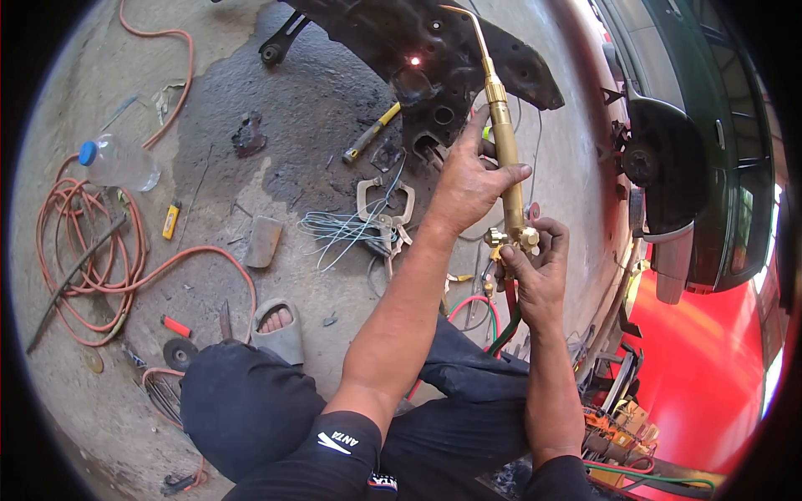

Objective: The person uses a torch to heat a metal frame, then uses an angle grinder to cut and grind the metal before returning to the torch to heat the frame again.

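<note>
A brass gas torch [505,138] with a long bent tip points away from me, its tip overlapping the dark metal car part [368,37] in view. My left hand [472,184] is closed around the torch's barrel, thumb across it. Lower down, my right hand [539,271] grips the torch's base, fingers at the brass valve knobs [525,240]. A red and a green hose [504,336] run down from the base. On the metal part a small spot [415,61] glows red. No flame is visible at the tip.
On the floor are a yellow-handled hammer [372,132], a locking clamp [407,200], thin blue wire [334,232], an orange hose coil [46,242] and a water bottle [121,164]. A sandalled foot [280,326] is lower left. A dark green vehicle [735,150] stands right.
</note>
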The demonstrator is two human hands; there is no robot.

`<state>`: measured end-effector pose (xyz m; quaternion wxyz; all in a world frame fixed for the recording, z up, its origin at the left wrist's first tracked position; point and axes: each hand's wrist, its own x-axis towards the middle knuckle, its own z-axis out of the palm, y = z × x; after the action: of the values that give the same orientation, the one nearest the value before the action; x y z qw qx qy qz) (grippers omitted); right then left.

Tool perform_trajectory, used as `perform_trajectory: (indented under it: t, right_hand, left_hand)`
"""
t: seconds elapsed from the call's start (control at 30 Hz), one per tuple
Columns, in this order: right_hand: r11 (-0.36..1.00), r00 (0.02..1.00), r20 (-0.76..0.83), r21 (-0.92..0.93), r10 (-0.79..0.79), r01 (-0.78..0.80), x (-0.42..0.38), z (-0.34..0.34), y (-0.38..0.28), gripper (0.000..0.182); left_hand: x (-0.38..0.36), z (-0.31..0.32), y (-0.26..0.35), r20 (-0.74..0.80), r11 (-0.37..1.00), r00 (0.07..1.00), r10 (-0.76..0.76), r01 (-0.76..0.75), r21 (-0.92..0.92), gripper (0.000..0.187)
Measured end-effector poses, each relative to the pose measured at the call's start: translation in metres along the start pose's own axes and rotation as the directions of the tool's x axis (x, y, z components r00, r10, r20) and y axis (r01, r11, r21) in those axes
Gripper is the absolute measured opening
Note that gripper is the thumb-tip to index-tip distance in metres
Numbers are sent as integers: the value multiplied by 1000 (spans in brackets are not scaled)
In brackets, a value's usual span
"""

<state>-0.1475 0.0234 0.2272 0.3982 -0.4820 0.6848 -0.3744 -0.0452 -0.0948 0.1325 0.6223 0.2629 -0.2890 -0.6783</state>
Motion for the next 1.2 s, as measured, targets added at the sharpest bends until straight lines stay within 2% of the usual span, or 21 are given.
perform_trajectory:
  t: [0.1,0.13,0.3,0.4,0.47,0.53,0.63,0.83,1.03,1.2]
  right_hand:
    - [995,995,46,46,84,-86,-1,-12,2,36]
    - [996,994,49,10,93,-94,-3,-11,0,30]
    - [990,993,29,-91,114,-110,6,-7,11,30]
    - [984,990,26,-114,141,-137,10,-2,12,31]
    - [988,991,-9,-76,134,-135,11,1,18,31]
    - [981,988,-8,-120,153,-153,15,2,20,31]
    - [977,986,-8,-135,168,-168,18,3,26,31]
    - [980,989,-3,-133,150,-149,20,5,25,30]
    - [985,989,7,-95,147,-146,21,-1,30,30]
    - [987,988,43,-72,145,-142,21,-1,27,29]
  left_hand:
    - [-1,1,-11,-27,1000,1000,-5,5,22,95]
    - [-2,1,-12,-29,999,998,-48,48,10,94]
    - [-2,-4,-29,-46,982,982,-185,184,-32,93]
    - [-6,-11,-27,-33,944,944,-327,324,-67,90]
    - [-6,-14,-35,-47,948,949,-311,306,-89,87]
    - [-6,-15,-38,-71,947,945,-318,314,-66,85]
    - [-3,-17,-49,-90,971,968,-234,229,-69,85]
    - [-4,-18,-40,-111,964,962,-250,237,-121,84]
    - [-3,-14,-50,-105,967,962,-251,243,-80,86]
    - [-6,-17,-50,-143,970,967,-213,192,-148,84]
